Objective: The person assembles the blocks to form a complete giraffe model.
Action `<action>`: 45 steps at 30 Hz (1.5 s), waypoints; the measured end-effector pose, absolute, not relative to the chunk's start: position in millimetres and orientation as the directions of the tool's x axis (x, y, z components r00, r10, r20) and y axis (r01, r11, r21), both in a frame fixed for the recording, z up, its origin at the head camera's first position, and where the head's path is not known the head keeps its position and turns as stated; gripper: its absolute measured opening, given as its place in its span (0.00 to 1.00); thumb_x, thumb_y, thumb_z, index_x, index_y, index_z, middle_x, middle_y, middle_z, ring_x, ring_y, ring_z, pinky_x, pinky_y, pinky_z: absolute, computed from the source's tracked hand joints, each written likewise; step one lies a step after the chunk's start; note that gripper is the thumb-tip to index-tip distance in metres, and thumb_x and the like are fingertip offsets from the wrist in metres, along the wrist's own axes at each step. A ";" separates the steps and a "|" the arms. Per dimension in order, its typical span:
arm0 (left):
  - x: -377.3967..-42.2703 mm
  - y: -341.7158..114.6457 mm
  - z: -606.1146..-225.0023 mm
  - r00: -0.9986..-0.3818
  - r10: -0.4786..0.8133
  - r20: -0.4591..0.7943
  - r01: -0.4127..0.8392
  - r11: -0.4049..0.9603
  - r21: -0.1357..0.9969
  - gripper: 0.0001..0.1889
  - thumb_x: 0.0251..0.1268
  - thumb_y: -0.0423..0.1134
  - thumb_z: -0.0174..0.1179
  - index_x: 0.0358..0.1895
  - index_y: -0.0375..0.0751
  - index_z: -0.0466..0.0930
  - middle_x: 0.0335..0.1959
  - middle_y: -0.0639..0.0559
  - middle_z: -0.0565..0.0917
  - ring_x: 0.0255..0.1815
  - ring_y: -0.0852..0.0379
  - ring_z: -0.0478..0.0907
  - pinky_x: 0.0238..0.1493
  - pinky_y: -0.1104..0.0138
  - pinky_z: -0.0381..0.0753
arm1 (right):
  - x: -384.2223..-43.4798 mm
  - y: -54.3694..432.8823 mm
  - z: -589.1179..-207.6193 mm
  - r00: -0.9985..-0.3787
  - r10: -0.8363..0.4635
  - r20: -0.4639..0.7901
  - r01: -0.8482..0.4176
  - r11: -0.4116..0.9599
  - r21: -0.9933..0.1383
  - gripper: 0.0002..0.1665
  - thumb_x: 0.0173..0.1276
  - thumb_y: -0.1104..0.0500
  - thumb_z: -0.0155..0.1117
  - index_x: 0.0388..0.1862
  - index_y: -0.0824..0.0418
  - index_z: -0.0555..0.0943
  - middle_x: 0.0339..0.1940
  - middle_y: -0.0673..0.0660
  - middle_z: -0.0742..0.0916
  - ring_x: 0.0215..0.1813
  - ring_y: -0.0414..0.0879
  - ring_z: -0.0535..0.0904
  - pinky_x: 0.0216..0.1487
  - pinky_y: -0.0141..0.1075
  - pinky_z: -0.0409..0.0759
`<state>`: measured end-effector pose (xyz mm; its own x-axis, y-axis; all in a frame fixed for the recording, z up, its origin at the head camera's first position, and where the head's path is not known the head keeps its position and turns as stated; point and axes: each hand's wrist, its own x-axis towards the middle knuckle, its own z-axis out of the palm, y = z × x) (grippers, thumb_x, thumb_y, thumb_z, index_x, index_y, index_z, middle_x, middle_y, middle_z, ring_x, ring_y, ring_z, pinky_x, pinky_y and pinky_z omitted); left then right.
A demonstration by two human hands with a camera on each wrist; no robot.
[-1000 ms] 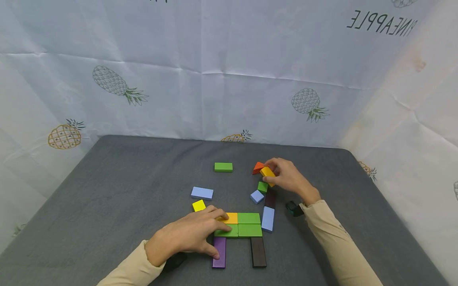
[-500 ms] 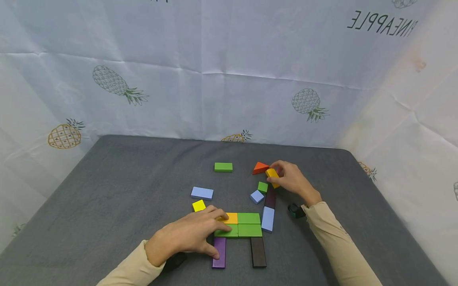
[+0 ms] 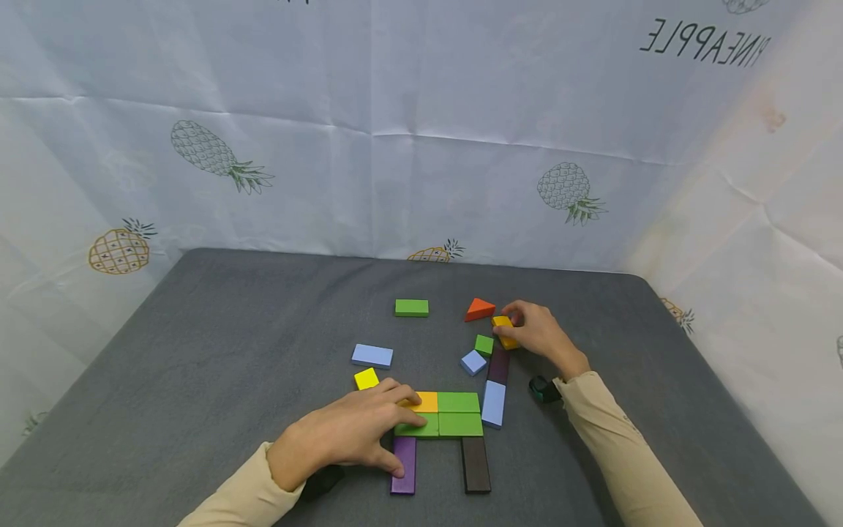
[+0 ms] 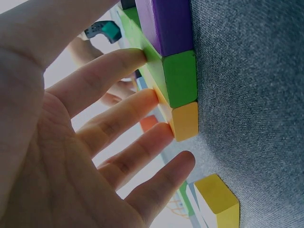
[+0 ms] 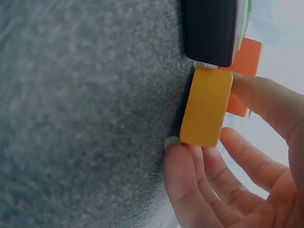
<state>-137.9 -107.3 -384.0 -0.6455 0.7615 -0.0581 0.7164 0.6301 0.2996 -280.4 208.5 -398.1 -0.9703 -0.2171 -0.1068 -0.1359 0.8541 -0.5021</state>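
My right hand (image 3: 536,333) pinches a yellow-orange block (image 5: 206,107) between thumb and fingers. That block sits low at the far end of a dark block (image 3: 498,364), which lines up with a light blue block (image 3: 493,403). With fingers spread, my left hand (image 3: 352,427) rests its fingertips on an orange block (image 4: 185,121) and a green block (image 4: 180,78); its thumb lies over a purple block (image 3: 405,468). Two more green blocks (image 3: 459,424) adjoin these on the right, above a dark brown block (image 3: 476,465).
Beyond the hands lie an orange-red triangular block (image 3: 479,309) and a green block (image 3: 411,308). A small green block (image 3: 484,345) and a light blue one (image 3: 473,362) stand beside the dark block. Left of them are a light blue block (image 3: 372,356) and a yellow block (image 3: 366,378).
My right hand has moved the yellow-orange block slightly right and nearer, away from the triangular block and lower toward the dark block's end. The left hand has stayed still.
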 end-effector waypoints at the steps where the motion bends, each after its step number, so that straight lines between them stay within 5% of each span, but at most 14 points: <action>1: -137.9 -107.3 -383.9 -0.646 0.761 -0.059 0.716 0.631 0.300 0.30 0.47 0.57 0.76 0.57 0.55 0.84 0.60 0.57 0.77 0.61 0.59 0.70 0.58 0.67 0.78 | -280.2 208.3 -398.0 -0.970 -0.215 -0.110 -0.133 0.856 -0.500 0.28 0.68 0.50 0.66 0.60 0.66 0.78 0.50 0.66 0.82 0.48 0.56 0.77 0.46 0.44 0.79; 5: -137.7 -107.4 -383.7 -0.646 0.760 -0.064 0.713 0.632 0.303 0.31 0.47 0.57 0.76 0.58 0.55 0.84 0.61 0.57 0.77 0.62 0.59 0.70 0.58 0.67 0.78 | -279.1 207.7 -397.4 -0.968 -0.220 -0.123 -0.130 0.853 -0.505 0.29 0.69 0.49 0.65 0.62 0.66 0.77 0.58 0.69 0.81 0.55 0.59 0.78 0.54 0.50 0.81; 9: -138.1 -107.4 -383.5 -0.646 0.760 -0.069 0.711 0.633 0.305 0.31 0.47 0.57 0.76 0.58 0.55 0.83 0.61 0.57 0.77 0.62 0.59 0.70 0.59 0.66 0.78 | -278.4 208.5 -397.2 -0.963 -0.225 -0.151 -0.113 0.840 -0.531 0.29 0.70 0.50 0.64 0.63 0.68 0.77 0.62 0.69 0.79 0.49 0.55 0.81 0.47 0.43 0.85; 15: -138.3 -107.4 -383.2 -0.646 0.760 -0.072 0.711 0.633 0.306 0.31 0.47 0.57 0.76 0.58 0.55 0.83 0.61 0.57 0.77 0.62 0.58 0.70 0.59 0.66 0.78 | -278.4 211.3 -395.9 -0.951 -0.245 -0.189 -0.103 0.826 -0.554 0.29 0.72 0.52 0.63 0.63 0.69 0.76 0.62 0.70 0.79 0.40 0.47 0.82 0.40 0.37 0.85; 38: -138.0 -107.4 -382.4 -0.642 0.764 -0.060 0.719 0.628 0.298 0.30 0.47 0.57 0.76 0.57 0.55 0.84 0.60 0.56 0.77 0.61 0.59 0.71 0.58 0.67 0.78 | -276.8 212.1 -395.7 -0.943 -0.264 -0.201 -0.108 0.816 -0.567 0.28 0.72 0.52 0.62 0.64 0.69 0.76 0.62 0.70 0.79 0.42 0.48 0.82 0.40 0.36 0.85; 45: -138.3 -107.4 -382.2 -0.642 0.764 -0.066 0.716 0.628 0.305 0.30 0.47 0.56 0.76 0.58 0.55 0.83 0.61 0.56 0.77 0.62 0.59 0.70 0.59 0.67 0.78 | -276.5 212.9 -397.6 -0.947 -0.264 -0.183 -0.124 0.827 -0.549 0.28 0.72 0.52 0.62 0.64 0.68 0.76 0.62 0.69 0.79 0.51 0.55 0.80 0.52 0.47 0.83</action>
<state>-138.3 -107.4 -382.2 -0.6419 0.7640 -0.0655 0.7161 0.6278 0.3051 -276.5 212.9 -397.6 -0.9471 -0.2638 -0.1831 -0.1240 0.8265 -0.5491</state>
